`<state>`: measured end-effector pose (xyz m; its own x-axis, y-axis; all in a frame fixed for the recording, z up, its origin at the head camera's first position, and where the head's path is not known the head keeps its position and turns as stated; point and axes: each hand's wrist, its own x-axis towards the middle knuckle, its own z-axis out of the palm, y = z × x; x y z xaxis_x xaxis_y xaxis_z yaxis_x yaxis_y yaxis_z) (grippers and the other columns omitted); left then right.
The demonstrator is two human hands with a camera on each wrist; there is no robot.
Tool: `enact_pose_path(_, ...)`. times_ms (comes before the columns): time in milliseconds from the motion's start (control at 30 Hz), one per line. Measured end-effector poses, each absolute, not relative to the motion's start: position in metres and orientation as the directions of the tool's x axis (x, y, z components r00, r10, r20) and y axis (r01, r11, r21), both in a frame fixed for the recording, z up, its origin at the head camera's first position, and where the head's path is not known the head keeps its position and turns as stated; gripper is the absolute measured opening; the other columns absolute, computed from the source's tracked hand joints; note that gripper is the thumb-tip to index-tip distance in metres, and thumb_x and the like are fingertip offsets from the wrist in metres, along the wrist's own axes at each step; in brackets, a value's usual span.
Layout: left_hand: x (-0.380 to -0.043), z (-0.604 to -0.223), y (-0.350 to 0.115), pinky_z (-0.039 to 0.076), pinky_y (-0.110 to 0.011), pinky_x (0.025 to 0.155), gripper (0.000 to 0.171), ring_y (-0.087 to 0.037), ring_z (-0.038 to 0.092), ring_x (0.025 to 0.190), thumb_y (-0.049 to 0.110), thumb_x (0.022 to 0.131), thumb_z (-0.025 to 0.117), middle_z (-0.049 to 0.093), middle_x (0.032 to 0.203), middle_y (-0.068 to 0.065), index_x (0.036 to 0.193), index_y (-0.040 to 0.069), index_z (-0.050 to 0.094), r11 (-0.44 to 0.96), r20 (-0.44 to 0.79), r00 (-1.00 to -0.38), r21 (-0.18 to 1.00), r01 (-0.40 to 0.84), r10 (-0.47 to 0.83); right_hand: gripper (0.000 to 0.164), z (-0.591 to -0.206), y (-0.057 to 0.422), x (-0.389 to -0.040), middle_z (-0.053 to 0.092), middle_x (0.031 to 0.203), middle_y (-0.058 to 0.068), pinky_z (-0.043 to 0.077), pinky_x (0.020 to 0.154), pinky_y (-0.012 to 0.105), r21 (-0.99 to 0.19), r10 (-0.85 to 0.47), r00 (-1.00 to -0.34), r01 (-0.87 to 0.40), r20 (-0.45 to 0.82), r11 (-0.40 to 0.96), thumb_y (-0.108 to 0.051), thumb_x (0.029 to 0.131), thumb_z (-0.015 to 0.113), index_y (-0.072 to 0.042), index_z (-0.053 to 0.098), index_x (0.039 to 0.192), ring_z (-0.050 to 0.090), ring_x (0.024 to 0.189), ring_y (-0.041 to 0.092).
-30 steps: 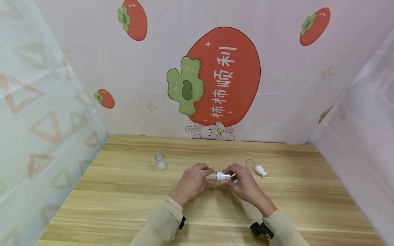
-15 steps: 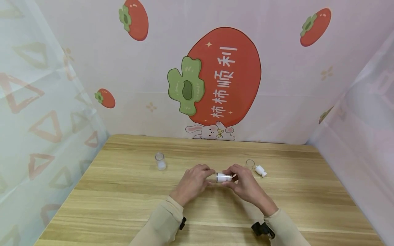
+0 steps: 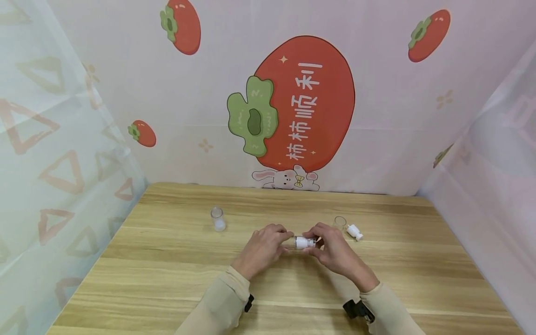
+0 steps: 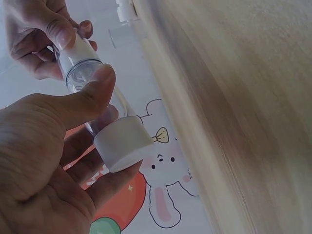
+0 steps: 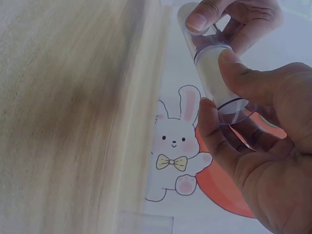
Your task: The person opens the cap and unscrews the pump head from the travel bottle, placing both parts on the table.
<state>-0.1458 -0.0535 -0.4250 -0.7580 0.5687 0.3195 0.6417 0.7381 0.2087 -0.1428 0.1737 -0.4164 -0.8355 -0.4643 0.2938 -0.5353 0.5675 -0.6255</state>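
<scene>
A small clear pump bottle (image 3: pixel 302 242) with a white collar lies sideways between my two hands, over the middle of the table. My left hand (image 3: pixel 263 246) grips its clear body, thumb on one side; a white base (image 4: pixel 122 144) shows below those fingers in the left wrist view. The right hand (image 3: pixel 335 251) pinches the other end between thumb and fingers, at the white collar (image 5: pixel 213 70). Past the collar, a clear rim (image 5: pixel 234 114) sticks out in the right wrist view. In the head view, fingers partly hide both ends.
A second clear bottle (image 3: pixel 217 218) with a white bottom stands at the back left of the wooden table (image 3: pixel 167 279). To the right of my right hand lies a white pump head (image 3: pixel 354 232), beside a clear cap (image 3: pixel 340 222). Printed fabric (image 3: pixel 201 163) rises behind the table.
Both hands keep their grip. The bottle and hands have shifted very slightly to the right and nearer to me; the other things have stayed put.
</scene>
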Motion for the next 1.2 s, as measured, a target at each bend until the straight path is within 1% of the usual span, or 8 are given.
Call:
enact_pose_path(267,-0.146,-0.424,-0.053,0.057,-0.034,0.075,0.035,-0.017,0.065,0.1,0.023,0.088,0.082,0.069,0.112,0.0,0.121,0.017,0.074,0.748,0.301,-0.768,0.205,0.631,0.565,0.024,-0.417,0.174,-0.142,0.064,0.094,-0.001,0.057,0.068,0.026,-0.608,-0.461,-0.83,-0.549,0.314,0.573,-0.004,0.082,0.084,-0.005,0.073,0.103,0.06,0.079,0.009)
enact_pose_path(433,-0.145,-0.423,-0.054,0.057,-0.035,0.079,0.036,-0.018,0.065,0.101,0.022,0.088,0.082,0.069,0.113,-0.001,0.122,0.015,0.074,0.747,0.298,-0.776,0.232,0.623,0.556,0.026,-0.418,0.172,-0.141,0.064,0.097,-0.001,0.058,0.069,0.026,-0.62,-0.431,-0.842,-0.534,0.326,0.574,-0.005,0.082,0.084,-0.005,0.073,0.106,0.06,0.08,0.01)
enact_pose_path(733,-0.149,-0.427,-0.058,0.058,-0.039,0.079,0.036,-0.019,0.066,0.1,0.025,0.087,0.082,0.071,0.112,-0.002,0.121,0.013,0.074,0.747,0.284,-0.8,0.293,0.597,0.529,0.032,-0.42,0.175,-0.14,0.065,0.102,0.001,0.058,0.07,0.026,-0.647,-0.378,-0.858,-0.511,0.348,0.566,-0.003,0.08,0.086,-0.005,0.071,0.109,0.063,0.083,0.015)
enact_pose_path(1000,-0.151,-0.429,-0.063,0.058,-0.038,0.081,0.036,-0.019,0.067,0.097,0.024,0.086,0.084,0.072,0.111,-0.005,0.118,0.012,0.075,0.747,0.278,-0.819,0.336,0.573,0.502,0.035,-0.417,0.18,-0.139,0.065,0.103,0.006,0.057,0.068,0.03,-0.652,-0.352,-0.877,-0.479,0.326,0.588,-0.005,0.081,0.086,-0.005,0.071,0.113,0.057,0.078,0.013)
enact_pose_path(1200,-0.152,-0.43,-0.066,0.058,-0.038,0.079,0.036,-0.021,0.068,0.095,0.024,0.084,0.085,0.072,0.109,-0.006,0.116,0.009,0.075,0.746,0.298,-0.825,0.358,0.562,0.48,0.036,-0.416,0.185,-0.139,0.065,0.102,0.009,0.057,0.068,0.03,-0.634,-0.348,-0.875,-0.485,0.337,0.603,-0.005,0.08,0.086,-0.003,0.071,0.113,0.056,0.078,0.015)
